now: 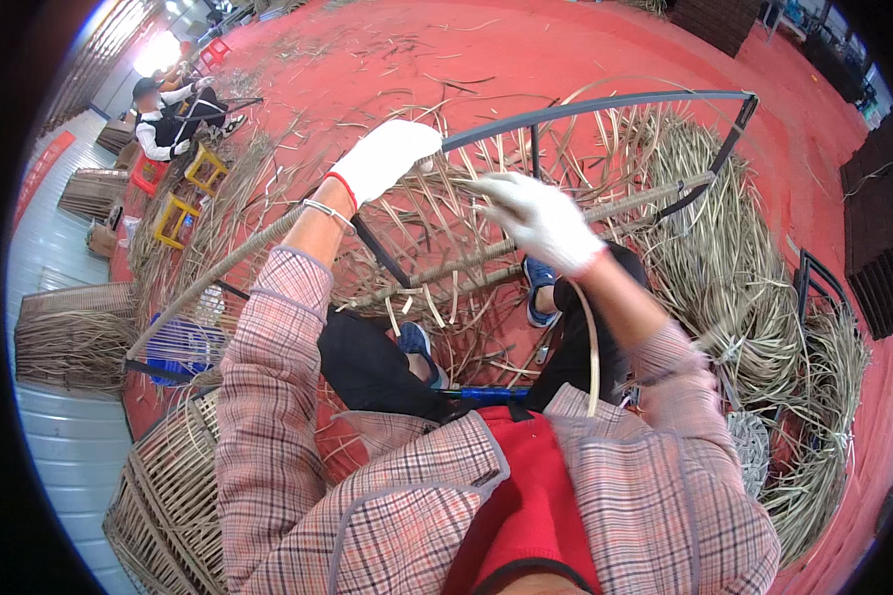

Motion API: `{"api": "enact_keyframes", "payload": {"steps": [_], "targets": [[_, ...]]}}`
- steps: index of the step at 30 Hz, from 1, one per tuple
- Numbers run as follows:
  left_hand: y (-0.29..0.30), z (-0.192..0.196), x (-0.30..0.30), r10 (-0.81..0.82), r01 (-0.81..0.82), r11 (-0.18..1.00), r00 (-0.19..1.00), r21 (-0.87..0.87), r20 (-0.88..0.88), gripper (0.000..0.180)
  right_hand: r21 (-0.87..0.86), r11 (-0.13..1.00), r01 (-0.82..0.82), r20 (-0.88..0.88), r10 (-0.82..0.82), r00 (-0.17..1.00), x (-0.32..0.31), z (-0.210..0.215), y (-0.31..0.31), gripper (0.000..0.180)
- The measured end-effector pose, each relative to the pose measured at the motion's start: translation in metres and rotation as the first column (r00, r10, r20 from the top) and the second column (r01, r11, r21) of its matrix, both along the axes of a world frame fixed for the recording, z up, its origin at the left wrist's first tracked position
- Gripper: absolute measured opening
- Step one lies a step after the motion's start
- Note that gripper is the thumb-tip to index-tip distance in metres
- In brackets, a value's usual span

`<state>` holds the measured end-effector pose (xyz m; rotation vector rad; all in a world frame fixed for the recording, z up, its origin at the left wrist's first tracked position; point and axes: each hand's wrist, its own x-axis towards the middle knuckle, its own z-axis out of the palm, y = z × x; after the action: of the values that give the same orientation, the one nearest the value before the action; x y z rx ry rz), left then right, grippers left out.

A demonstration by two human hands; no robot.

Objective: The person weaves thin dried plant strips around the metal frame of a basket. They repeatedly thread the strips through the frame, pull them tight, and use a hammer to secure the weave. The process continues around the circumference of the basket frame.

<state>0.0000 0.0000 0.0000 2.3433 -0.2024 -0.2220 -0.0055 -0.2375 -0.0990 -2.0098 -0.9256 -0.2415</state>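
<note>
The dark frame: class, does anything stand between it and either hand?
Nothing visible stands between the left hand and the frame: the hand looks closed on it. Pale strips show between the blurred right hand and the frame's top; whether they block it, this view cannot tell.

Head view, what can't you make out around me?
All in the head view:
Left hand: most fingertips, and so its exact hold by the black frame, hidden behind the back of the hand.
Right hand: finger positions, lost to blur.
Seated person: handwork, too small.
Dark brown stack: right side, cut off by the fisheye rim.
</note>
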Motion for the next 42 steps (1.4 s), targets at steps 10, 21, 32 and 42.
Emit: {"api": "enact_keyframes", "payload": {"steps": [10, 21, 32, 42], "targets": [[0.003, -0.023, 0.004, -0.147, 0.099, 0.983, 0.932, 0.157, 0.332, 0.03, 0.122, 0.965, 0.231, 0.224, -0.254, 0.941, -0.006, -0.001, 0.029, 0.015], [-0.041, -0.015, -0.036, 0.028, -0.326, 0.835, 0.83, 0.444, 0.557, 0.032, -0.447, 0.872, 0.2, 0.247, -0.094, 0.964, 0.084, 0.099, 0.048, 0.024], [-0.042, -0.021, -0.027, 0.146, -0.426, 0.836, 0.781, 0.347, 0.607, 0.041, -0.05, 0.97, 0.237, 0.612, -0.158, 0.775, 0.08, 0.085, 0.019, 0.009], [-0.04, -0.023, -0.029, -0.034, -0.337, 0.849, 0.733, 0.406, 0.68, 0.022, -0.145, 0.953, 0.266, 0.616, -0.124, 0.778, -0.007, 0.017, -0.032, 0.013]]}}
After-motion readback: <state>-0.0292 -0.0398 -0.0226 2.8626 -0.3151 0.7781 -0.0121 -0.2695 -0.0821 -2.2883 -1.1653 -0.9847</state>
